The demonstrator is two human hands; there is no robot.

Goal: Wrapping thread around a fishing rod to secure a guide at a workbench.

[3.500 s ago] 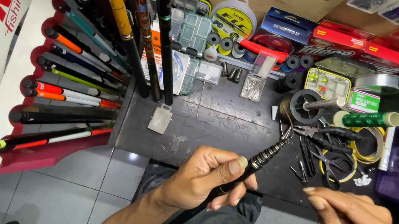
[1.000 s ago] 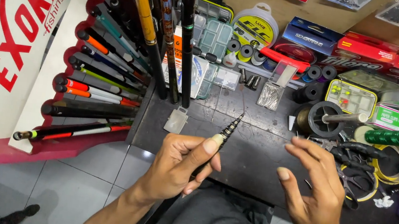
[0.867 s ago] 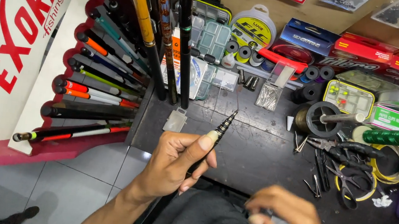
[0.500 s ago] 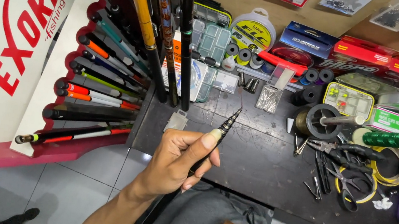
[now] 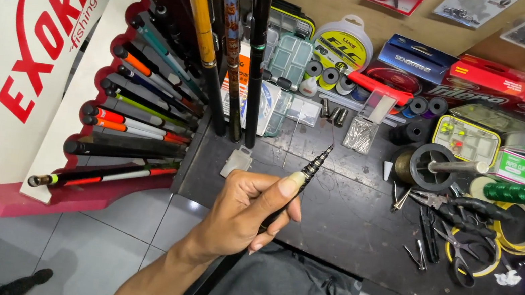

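thing: slim black telescopic fishing rod section with a stepped, ringed tip
look: dark glossy shaft, narrowing in short nested stages toward the tip; a very thin strand shows just above the tip end
pose: tilted, tip up and to the right, butt running down and left out of view at the lower edge
state: gripped mid-shaft, lifted clear of the counter
place: over the front part of the dark counter, tip pointing at its back
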